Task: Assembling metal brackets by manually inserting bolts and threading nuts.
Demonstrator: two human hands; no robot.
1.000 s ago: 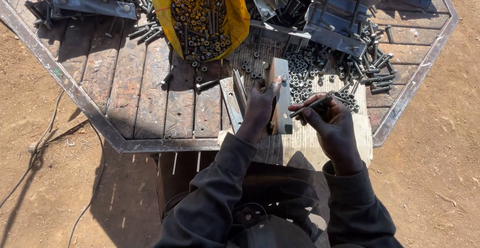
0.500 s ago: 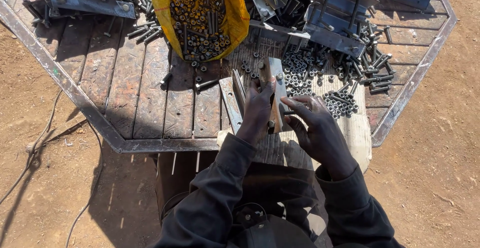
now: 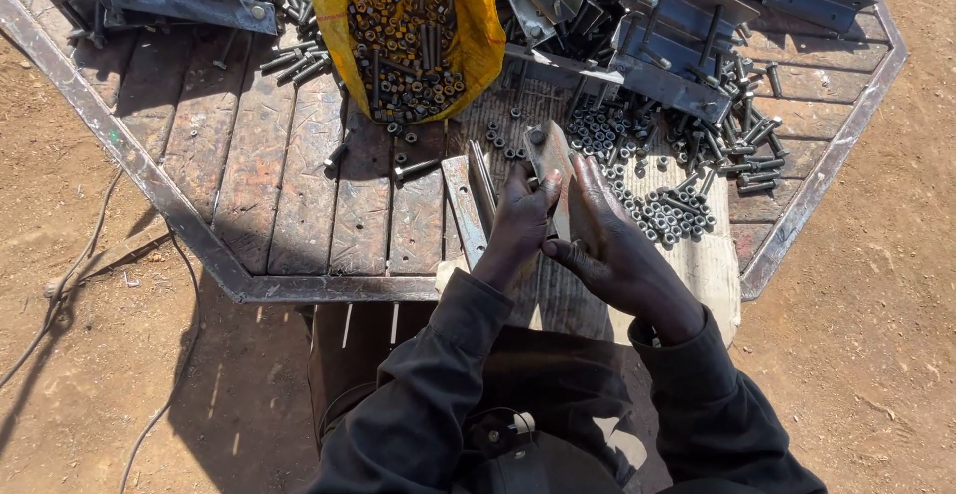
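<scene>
A flat metal bracket (image 3: 551, 170) is gripped by the left hand (image 3: 520, 217) and right hand (image 3: 609, 245) above a wooden table (image 3: 299, 195) strewn with nuts (image 3: 677, 213).

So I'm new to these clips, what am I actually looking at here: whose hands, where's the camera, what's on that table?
The camera sits on a person's head and looks down, so the dark sleeves and both hands are their own. The left hand and right hand together hold an upright flat metal bracket with a hole near its top. Under them is an eight-sided wooden table on bare dirt. On it lie a yellow sack spilling nuts and bolts, loose piles of nuts and bolts, and stacked grey metal brackets at the far edge.
</scene>
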